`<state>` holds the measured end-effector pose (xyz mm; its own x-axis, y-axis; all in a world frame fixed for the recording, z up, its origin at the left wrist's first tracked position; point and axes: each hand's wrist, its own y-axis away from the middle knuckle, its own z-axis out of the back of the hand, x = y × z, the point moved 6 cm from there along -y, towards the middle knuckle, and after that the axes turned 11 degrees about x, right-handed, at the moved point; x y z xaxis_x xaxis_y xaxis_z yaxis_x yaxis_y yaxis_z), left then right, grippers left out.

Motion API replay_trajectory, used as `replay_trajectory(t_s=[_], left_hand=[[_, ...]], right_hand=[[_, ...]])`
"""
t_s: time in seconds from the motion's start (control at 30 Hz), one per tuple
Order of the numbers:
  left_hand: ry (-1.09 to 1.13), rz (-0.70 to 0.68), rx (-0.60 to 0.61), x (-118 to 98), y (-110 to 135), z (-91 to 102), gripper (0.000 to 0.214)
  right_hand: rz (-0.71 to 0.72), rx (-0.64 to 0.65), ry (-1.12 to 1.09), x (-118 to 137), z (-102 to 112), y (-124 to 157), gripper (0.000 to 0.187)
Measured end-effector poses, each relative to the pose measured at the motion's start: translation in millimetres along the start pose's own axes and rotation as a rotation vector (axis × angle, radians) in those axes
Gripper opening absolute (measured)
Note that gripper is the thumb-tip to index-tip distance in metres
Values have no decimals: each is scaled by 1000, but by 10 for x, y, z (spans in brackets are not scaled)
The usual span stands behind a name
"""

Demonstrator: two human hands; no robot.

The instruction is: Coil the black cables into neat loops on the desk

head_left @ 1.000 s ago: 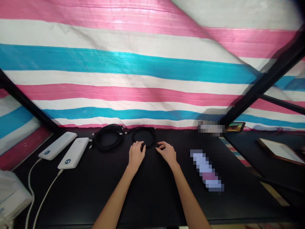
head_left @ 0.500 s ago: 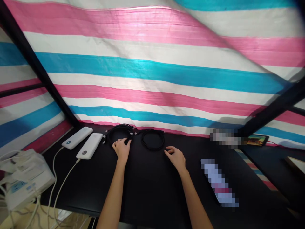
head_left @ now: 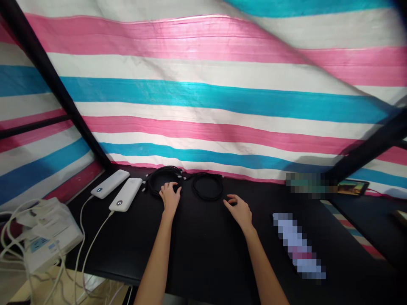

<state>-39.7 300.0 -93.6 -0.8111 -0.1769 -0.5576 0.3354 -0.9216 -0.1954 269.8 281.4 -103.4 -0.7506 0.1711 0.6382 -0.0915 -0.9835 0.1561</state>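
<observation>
My left hand (head_left: 170, 198) is over the lower right edge of a coiled bundle of black cables (head_left: 154, 173), fingers curved and apart. Whether the fingertips touch the coil I cannot tell. Small pale connector ends stick out at both sides of that bundle. To its right lies a second black cable coil (head_left: 207, 199), a single neat ring flat on the black table (head_left: 203, 254). My right hand (head_left: 241, 212) hovers just right of and nearer than this ring. Its thumb and forefinger are spread with nothing between them.
Two white power banks (head_left: 110, 184) with white cables plugged in lie at the left. A white box (head_left: 54, 241) tangled with white cords sits at the table's left edge. On the right lie a pixelated phone-like object (head_left: 299, 245) and a small lit screen (head_left: 352, 187). Striped sheeting (head_left: 203, 97) rises behind.
The view has turned slightly left, so everything appears a little farther right. My left hand has edged slightly right over the bundle; my right hand keeps nearly the same place and pose.
</observation>
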Motion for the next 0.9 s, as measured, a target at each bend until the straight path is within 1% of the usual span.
replay_trajectory(t_s=[0.13,0.27,0.43,0.67,0.8,0.9], left_hand=[[-21,-30,-3,40,-24,5,27],[-17,-71,-9,29,-38,15,20],[0,-97,-74,-39,-24,53,23],[120,-112,-148,-69,-19,116,23],[186,-140,-257,-79,13,204,22],[204,-85,-420,-17,56,307,28]], right_hand=[[4,11,-13,14,10,15,31],[9,16,-14,26,19,26,28],[-2,19,-15,16,12,23,28],[3,15,-29,14,6,26,27],[-1,16,-29,-1,-4,17,26],[2,14,-29,-6,-4,7,25]])
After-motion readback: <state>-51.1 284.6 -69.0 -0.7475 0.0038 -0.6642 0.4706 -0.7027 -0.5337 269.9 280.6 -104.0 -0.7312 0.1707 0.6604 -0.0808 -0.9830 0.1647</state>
